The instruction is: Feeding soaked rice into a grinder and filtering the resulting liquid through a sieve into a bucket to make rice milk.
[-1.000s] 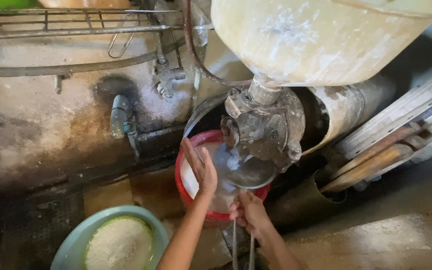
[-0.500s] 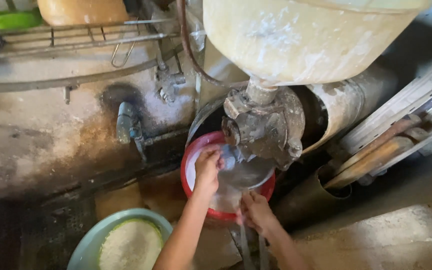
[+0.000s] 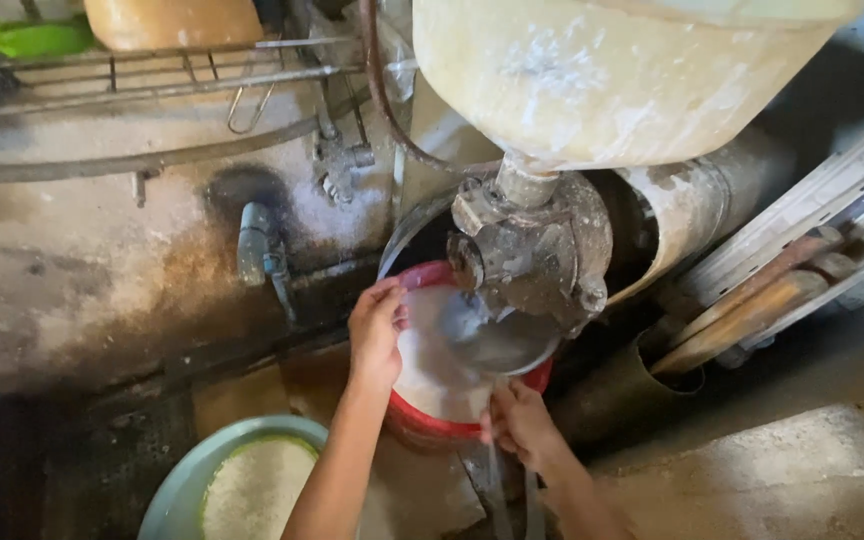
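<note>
Two bare hands work at a red bucket [image 3: 430,425] set directly under the spout of a worn grinding mill [image 3: 532,255], placed to catch the white slurry running off its metal chute [image 3: 497,345]. Left hand [image 3: 377,335] grips the bucket's rim, steadying it; right hand [image 3: 520,420] closes on the near edge. Beside them on the floor, a pale green basin [image 3: 177,495] holds white grain.
</note>
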